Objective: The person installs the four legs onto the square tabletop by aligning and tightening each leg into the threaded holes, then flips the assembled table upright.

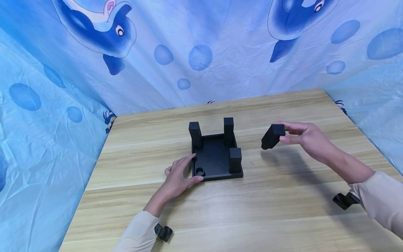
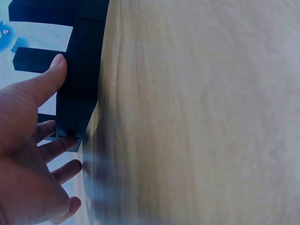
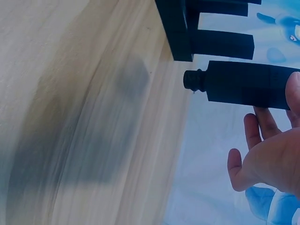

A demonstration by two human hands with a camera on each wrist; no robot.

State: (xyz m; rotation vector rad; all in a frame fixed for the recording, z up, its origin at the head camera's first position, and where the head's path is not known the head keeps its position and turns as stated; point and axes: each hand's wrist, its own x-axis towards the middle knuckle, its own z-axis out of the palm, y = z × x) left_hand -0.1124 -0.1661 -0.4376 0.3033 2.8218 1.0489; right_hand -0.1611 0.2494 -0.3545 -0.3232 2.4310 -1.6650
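A shallow black square base (image 1: pixel 215 161) with a raised rim lies on the wooden table, like an upturned small table. Black square legs stand upright at three of its corners: far left (image 1: pixel 195 133), far right (image 1: pixel 228 129) and near right (image 1: pixel 235 159). The near left corner shows a bare round socket (image 1: pixel 199 171). My left hand (image 1: pixel 179 176) holds the base by that corner, thumb on the front edge and a finger over the left rim. Off to the right, my right hand (image 1: pixel 310 138) pinches a loose black leg (image 3: pixel 248 84) above the table, tilted. Its round, ridged stub (image 3: pixel 193 80) points down and left.
The wooden table (image 1: pixel 252 217) spreads around the base. Blue cloth (image 1: pixel 220 70) with dolphins and bubbles hangs behind it and at both sides. A small black device sits at each cuff, left (image 1: pixel 163 232) and right (image 1: pixel 346 200).
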